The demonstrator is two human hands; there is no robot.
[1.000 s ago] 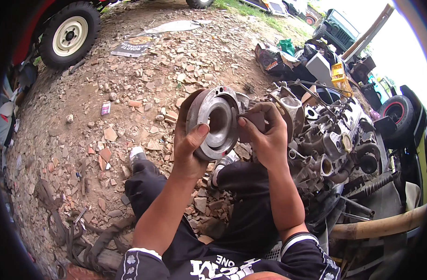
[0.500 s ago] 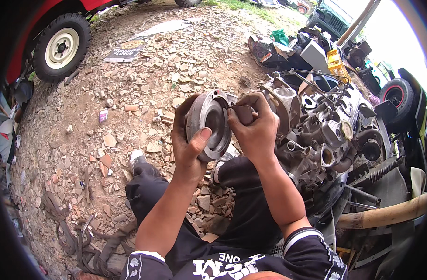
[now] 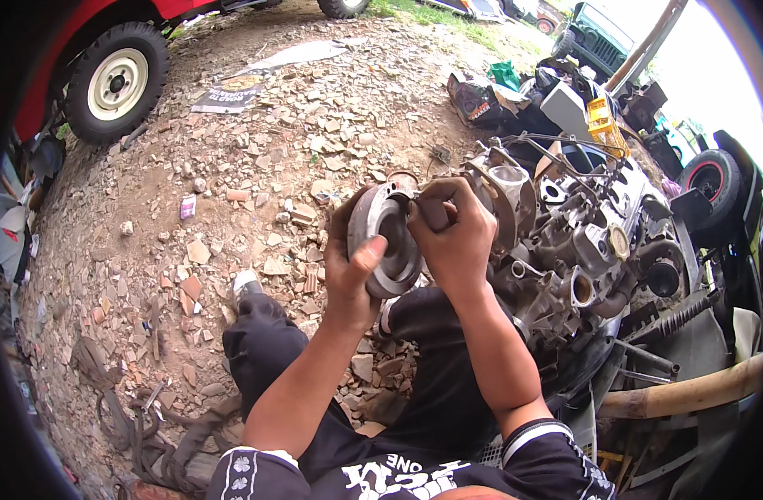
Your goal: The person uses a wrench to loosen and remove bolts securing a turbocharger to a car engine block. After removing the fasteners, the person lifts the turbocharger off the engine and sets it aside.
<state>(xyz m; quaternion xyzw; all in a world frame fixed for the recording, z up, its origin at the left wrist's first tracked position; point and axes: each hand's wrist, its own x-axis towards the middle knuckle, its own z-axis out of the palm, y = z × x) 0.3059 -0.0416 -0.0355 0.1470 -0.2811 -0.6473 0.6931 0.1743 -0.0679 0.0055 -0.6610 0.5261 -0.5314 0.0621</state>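
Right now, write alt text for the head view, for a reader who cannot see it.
A seated person's left hand holds up a round grey metal engine part while the right hand works at its rim with pinched fingers. A stripped engine sits just right of the hands, on stony ground beside a red vehicle's wheel.

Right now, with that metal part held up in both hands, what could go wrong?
The left hand alone grips the round metal engine part over the rubble ground; a slip could drop and dent it. The right hand pinches a small piece at its rim; it could slip and nick the fingers.
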